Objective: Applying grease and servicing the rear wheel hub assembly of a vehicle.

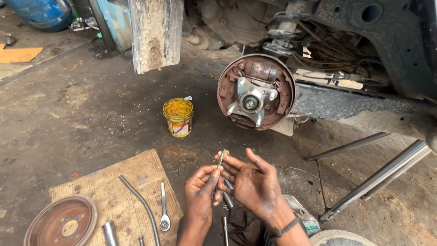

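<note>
Both hands are together low in the middle of the view, working a small thin metal part (pixel 222 159), kinda like a pin or bolt with a greasy tip. The left hand (pixel 200 191) is mostly curled, thumb and fingertips pinching the lower end of the part. The right hand (pixel 252 182) is half open, fingers spread and slightly bent, fingertips touching the part near its upper end. Can't tell exactly what the part is, too small.

Straight ahead of the hands, past some bare dirty floor, sits the exposed brake assembly (pixel 256 91) with its hub and shoes. Ahead and to the left of the hands is an open yellow grease tin (pixel 178 117).

Left of the left hand there's a cardboard sheet (pixel 114 191) with a ratchet wrench (pixel 164 212), a bent bar (pixel 141 205) and a brake drum (pixel 61 222) at its near corner. To the right of the right hand, two long metal rods (pixel 373 180) lie slanted on the ground. A rag (pixel 246 225) sits right under the wrists. Open floor between hands and hub.
</note>
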